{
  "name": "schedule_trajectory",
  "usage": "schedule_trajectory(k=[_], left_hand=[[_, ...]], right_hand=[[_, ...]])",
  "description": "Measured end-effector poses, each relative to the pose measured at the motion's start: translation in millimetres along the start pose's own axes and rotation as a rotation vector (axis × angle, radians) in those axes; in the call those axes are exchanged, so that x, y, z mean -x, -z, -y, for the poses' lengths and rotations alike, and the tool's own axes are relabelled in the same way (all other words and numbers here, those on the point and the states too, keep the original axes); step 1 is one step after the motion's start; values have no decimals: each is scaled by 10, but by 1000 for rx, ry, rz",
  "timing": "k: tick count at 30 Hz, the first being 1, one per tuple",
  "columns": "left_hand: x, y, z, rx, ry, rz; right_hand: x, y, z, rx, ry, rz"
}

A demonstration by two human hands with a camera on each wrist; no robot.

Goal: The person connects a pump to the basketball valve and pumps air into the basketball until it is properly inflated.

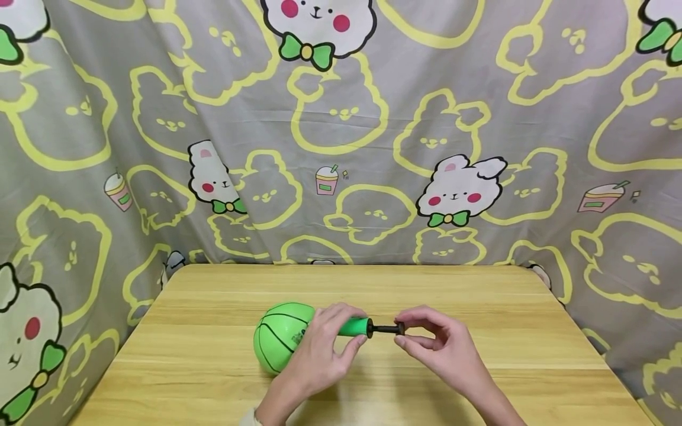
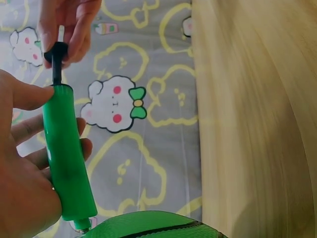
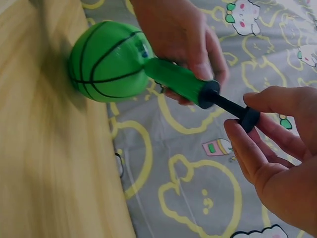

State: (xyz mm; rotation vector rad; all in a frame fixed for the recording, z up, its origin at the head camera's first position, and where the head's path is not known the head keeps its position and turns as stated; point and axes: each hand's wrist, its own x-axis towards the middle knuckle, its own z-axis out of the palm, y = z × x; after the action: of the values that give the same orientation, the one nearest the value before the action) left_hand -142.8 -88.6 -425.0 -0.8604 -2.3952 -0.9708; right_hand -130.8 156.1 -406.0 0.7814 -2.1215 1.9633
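A green ball (image 1: 279,337) with black lines rests on the wooden table, left of centre. Attached to it is a small green hand pump (image 2: 69,153), whose nozzle end meets the ball in both wrist views. My left hand (image 1: 325,349) grips the pump's barrel, fingers over the far side and thumb near its black collar. With thumb and fingertips, my right hand (image 1: 444,343) pinches the black handle (image 3: 249,120) at the end of the rod. Part of the black rod (image 1: 385,329) shows between collar and handle, so the plunger is drawn partly out.
The wooden table (image 1: 213,296) has rounded far corners. Behind it and along both sides hangs a grey curtain (image 1: 367,171) printed with yellow outlines and white cartoon rabbits.
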Motion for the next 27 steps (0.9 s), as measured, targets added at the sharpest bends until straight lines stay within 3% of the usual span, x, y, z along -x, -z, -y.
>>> schedule_trajectory(k=[9,20,27], left_hand=[[0,58,61,-12,11,-25],[-12,133,125,10,33,-41],[-10,136,113,12,27,-44]], right_hand=[[-5,154,89,-3,13,4],[0,381,203,73,-40,-15],[-2,415,193,86,-40,-3]])
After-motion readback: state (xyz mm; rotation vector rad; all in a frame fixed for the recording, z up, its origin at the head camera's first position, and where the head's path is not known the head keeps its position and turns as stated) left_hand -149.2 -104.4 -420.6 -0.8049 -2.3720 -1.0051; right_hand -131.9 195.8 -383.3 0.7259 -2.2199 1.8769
